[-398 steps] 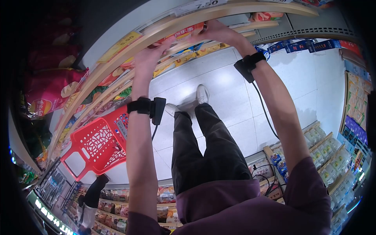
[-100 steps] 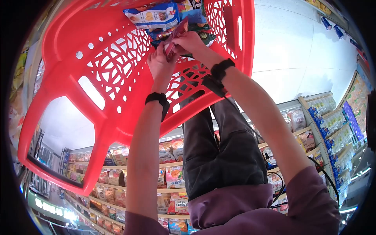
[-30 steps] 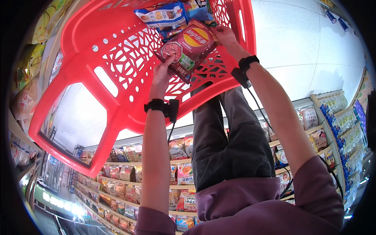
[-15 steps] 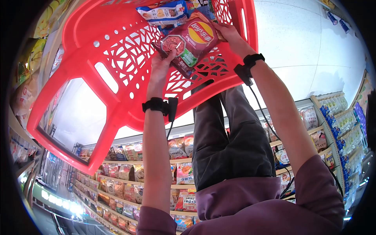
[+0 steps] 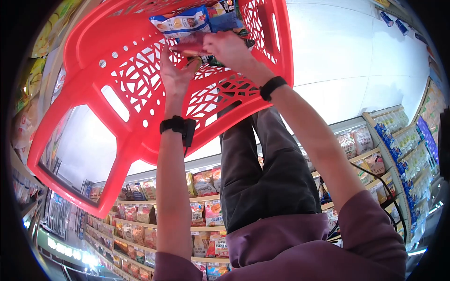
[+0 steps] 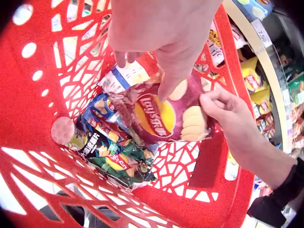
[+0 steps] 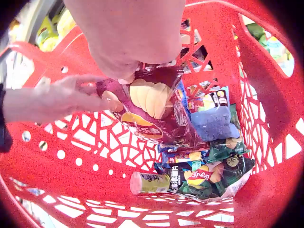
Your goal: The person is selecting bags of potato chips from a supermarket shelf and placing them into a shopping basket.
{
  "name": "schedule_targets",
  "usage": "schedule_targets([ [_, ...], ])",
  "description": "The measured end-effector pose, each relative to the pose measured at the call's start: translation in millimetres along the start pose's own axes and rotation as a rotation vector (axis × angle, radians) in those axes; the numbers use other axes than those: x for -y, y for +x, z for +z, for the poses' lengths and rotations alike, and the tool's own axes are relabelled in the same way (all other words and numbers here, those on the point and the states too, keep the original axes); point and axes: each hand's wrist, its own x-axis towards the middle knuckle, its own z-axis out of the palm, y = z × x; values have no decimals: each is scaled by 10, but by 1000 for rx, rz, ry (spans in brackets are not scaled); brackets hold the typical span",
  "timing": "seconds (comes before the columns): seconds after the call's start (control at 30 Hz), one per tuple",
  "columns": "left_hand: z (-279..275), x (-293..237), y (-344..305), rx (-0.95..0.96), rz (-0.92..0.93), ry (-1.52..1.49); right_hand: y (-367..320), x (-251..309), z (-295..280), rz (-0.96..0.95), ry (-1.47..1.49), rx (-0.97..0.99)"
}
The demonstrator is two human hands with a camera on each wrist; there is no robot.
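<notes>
A dark red bag of Lay's potato chips (image 5: 189, 45) hangs over the inside of the red shopping basket (image 5: 136, 105). My right hand (image 5: 229, 50) pinches the bag at one end; the left wrist view shows the right thumb and fingers (image 6: 232, 124) on its edge. My left hand (image 5: 176, 78) is beside the bag, thumb and fingers spread apart. In the right wrist view the left hand (image 7: 57, 99) is blurred, its straight fingers reaching to the bag's side. Seen from the left wrist, the left thumb overlaps the bag's printed front.
Inside the basket lie a blue and white snack bag (image 5: 180, 22), a green Lay's bag (image 6: 121, 164) and a canister with a pink lid (image 7: 149, 183). Shelves of packaged snacks (image 5: 206, 182) stand behind the legs. More shelving (image 5: 398, 145) is on the right.
The chip bag, face up half a second ago, is now turned nearly edge-on in the head view. My right hand has moved left across the basket; my left hand has released the bag's corner.
</notes>
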Motion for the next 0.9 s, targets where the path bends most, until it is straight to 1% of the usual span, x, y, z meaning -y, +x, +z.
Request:
schedule_targets([
  [0.03,-48,-146,58,35,47,127,24,76,12,29,47,83],
  [0.07,-70,-212,94,69,93,255,17,146,22,19,49,59],
  [0.1,-44,-223,138,-14,305,403,6,215,30,9,51,33],
  [0.17,-73,-271,199,271,131,443,-6,257,115,2,82,-2],
  [0.2,-86,-296,225,414,43,461,-26,246,126,4,81,26],
  [0.23,-54,-244,200,363,89,518,-41,258,118,5,80,54],
  [0.27,-36,-192,178,363,80,564,-49,267,109,6,80,81],
  [0.33,-13,-112,146,360,64,655,-72,246,75,23,88,-2],
  [0.37,-9,-81,124,339,23,655,-92,228,62,33,92,-43],
  [0.47,-46,19,75,266,-86,652,-111,28,115,313,40,-322],
  [0.5,-76,52,71,234,-110,650,-170,-76,106,451,-15,-270],
  [0.57,-129,145,113,173,-142,601,-261,-353,158,709,-49,166],
  [0.6,-145,220,167,139,-109,615,-304,-494,211,829,-66,389],
  [0.67,-123,365,234,79,-48,645,-461,-757,413,754,-56,558],
  [0.7,-116,400,279,142,-114,713,-554,-867,515,713,-48,644],
  [0.8,-42,523,374,17,73,720,-577,-842,459,585,-179,874],
  [0.83,3,604,398,-37,171,753,-564,-803,456,489,-200,877],
  [0.9,82,490,402,-92,342,861,-652,-821,698,414,-164,860],
])
